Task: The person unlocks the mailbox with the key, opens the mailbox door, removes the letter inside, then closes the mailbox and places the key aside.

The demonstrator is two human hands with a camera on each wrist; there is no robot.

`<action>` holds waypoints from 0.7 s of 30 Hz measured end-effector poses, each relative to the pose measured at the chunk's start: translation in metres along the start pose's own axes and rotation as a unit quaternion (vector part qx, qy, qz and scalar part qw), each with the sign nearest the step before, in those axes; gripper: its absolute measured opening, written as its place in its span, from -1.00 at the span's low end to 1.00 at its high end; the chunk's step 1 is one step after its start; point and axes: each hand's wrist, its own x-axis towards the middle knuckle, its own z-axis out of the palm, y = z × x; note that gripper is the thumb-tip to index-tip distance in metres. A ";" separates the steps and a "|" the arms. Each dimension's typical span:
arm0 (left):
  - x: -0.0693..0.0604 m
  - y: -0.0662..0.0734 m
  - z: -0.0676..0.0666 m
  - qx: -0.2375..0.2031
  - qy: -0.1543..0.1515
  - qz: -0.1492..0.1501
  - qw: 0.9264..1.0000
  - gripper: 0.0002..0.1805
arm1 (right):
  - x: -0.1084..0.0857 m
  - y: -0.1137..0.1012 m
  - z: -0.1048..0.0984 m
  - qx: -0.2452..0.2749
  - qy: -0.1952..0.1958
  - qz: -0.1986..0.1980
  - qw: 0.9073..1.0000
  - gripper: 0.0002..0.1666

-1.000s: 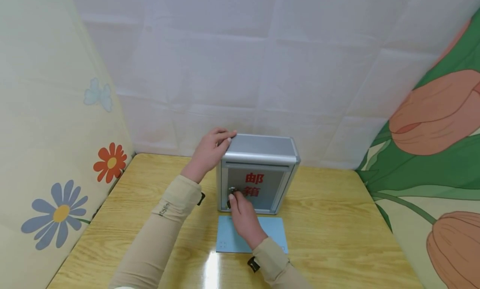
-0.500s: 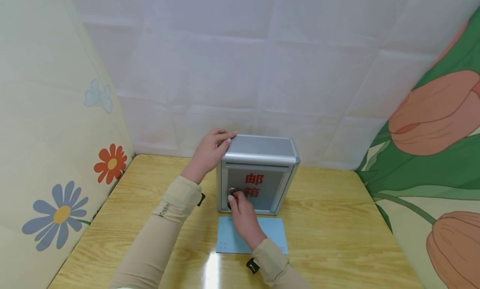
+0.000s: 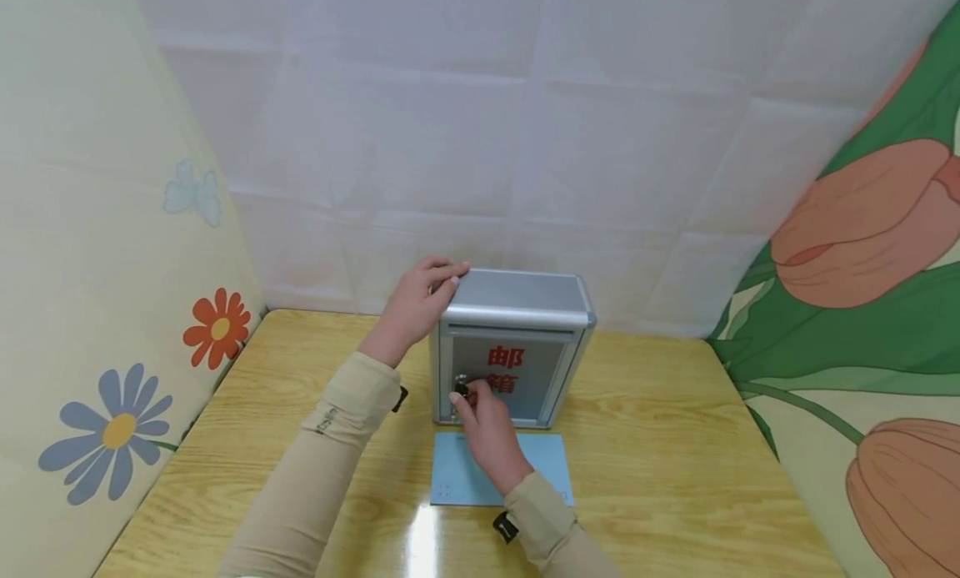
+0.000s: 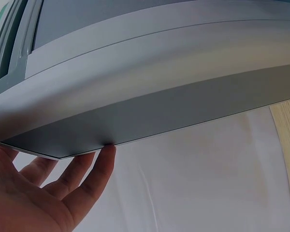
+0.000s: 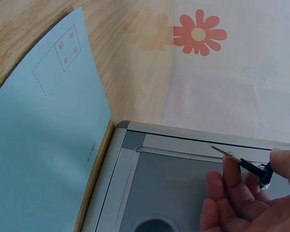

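Note:
A grey metal mailbox [image 3: 517, 294] with red characters on its front stands upright on the table. My left hand [image 3: 415, 304] rests on its top left corner, fingers fairly straight; in the left wrist view the fingertips [image 4: 108, 150] touch the edge. My right hand [image 3: 491, 432] is at the lock on the left of the mailbox's front. It pinches a black-headed key, while a key blade [image 5: 224, 153] shows beside the fingers in the right wrist view. Whether a key sits in the lock is hidden by the fingers. A light blue envelope [image 3: 450, 469] lies flat before the mailbox.
The wooden table [image 3: 660, 461] extends to both sides of the mailbox. Behind it hangs a white cloth [image 3: 420, 144]. Flower-printed panels [image 3: 90, 253] stand on the left and right.
The right thumb and fingers have shifted slightly at the lock, and the black key part has turned from hanging down to sitting higher. The left hand keeps its place on the mailbox.

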 end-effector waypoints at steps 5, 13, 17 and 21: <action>-0.001 0.001 0.000 -0.003 0.000 -0.004 1.000 -0.60 | -0.001 -0.001 -0.001 -0.004 0.004 0.010 1.000 -0.47; -0.002 0.002 0.000 -0.001 -0.002 -0.005 1.000 -0.60 | -0.001 -0.002 -0.001 -0.020 0.009 0.012 1.000 -0.43; -0.002 0.003 0.000 0.000 -0.001 -0.004 1.000 -0.61 | -0.002 -0.003 0.000 -0.027 0.011 0.018 0.999 -0.44; -0.002 0.003 -0.001 -0.004 -0.003 -0.005 1.000 -0.60 | -0.003 -0.002 0.002 -0.043 0.023 0.012 0.999 -0.45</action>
